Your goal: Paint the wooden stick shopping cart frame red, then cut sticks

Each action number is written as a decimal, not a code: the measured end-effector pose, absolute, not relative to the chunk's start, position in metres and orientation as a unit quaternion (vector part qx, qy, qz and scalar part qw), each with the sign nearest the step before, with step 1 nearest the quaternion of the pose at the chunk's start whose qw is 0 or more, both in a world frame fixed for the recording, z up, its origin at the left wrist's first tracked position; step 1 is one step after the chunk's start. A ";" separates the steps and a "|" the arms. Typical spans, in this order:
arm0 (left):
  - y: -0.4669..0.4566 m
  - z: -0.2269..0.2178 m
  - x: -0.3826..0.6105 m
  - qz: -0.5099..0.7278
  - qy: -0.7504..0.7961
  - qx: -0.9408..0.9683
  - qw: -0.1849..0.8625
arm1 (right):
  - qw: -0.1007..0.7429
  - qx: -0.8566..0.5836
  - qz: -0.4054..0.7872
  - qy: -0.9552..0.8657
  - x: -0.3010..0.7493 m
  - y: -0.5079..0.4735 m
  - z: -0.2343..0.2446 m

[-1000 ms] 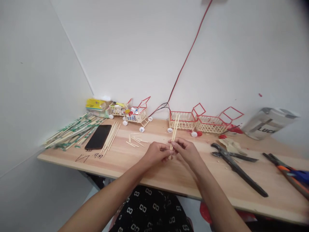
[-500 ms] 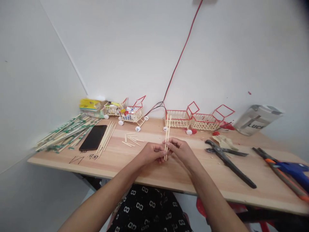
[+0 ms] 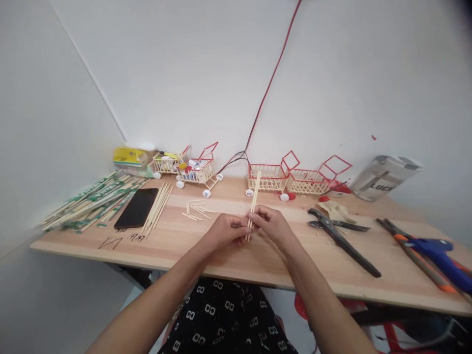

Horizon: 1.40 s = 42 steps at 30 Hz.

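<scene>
Both hands meet above the front middle of the table and pinch a pair of thin wooden chopsticks (image 3: 255,191), which stand nearly upright and close together. My left hand (image 3: 228,230) grips them low down, fingers closed. My right hand (image 3: 268,221) holds them slightly higher between thumb and fingers. Left of my hands lie several short cut sticks (image 3: 197,209). Beyond the held sticks is a small shopping cart (image 3: 267,178) built from sticks, with red rims and white wheels. The lower stick ends are partly hidden by my fingers.
At left are loose long chopsticks (image 3: 158,209), a black phone (image 3: 136,208) and paper-wrapped chopsticks (image 3: 92,201). More stick carts (image 3: 197,172) stand along the wall. At right lie black-handled cutters (image 3: 344,246), a blue glue gun (image 3: 438,255) and a tilted bag (image 3: 383,179).
The two sticks have come closer together, their gap at the top narrowing. Both hands still hold them. The whole view has shifted slightly.
</scene>
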<state>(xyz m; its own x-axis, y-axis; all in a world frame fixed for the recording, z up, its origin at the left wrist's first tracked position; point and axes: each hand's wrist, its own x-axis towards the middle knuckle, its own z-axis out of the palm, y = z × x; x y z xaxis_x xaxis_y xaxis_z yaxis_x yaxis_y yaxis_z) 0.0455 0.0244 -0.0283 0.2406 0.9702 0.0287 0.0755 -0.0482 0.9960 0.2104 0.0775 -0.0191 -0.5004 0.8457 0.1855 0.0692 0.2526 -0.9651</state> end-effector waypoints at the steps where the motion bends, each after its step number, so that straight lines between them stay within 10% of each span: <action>1: 0.024 -0.028 0.045 0.426 0.443 0.586 0.528 | 0.377 -0.329 0.516 -0.695 0.210 0.078 -0.019; 8: 0.025 -0.027 0.044 0.430 0.462 0.578 0.517 | 0.390 -0.347 0.523 -0.674 0.211 0.082 -0.023; 20: 0.033 0.001 0.016 0.525 0.492 0.690 0.085 | 0.294 -0.301 0.660 -0.623 0.227 0.042 -0.006; 35: 0.026 -0.017 0.028 0.414 0.427 0.662 0.455 | 0.460 -0.286 0.683 -0.490 0.225 0.060 0.009; 42: 0.030 -0.024 0.025 0.430 0.432 0.606 0.511 | 0.493 -0.367 0.504 -0.607 0.216 0.075 -0.005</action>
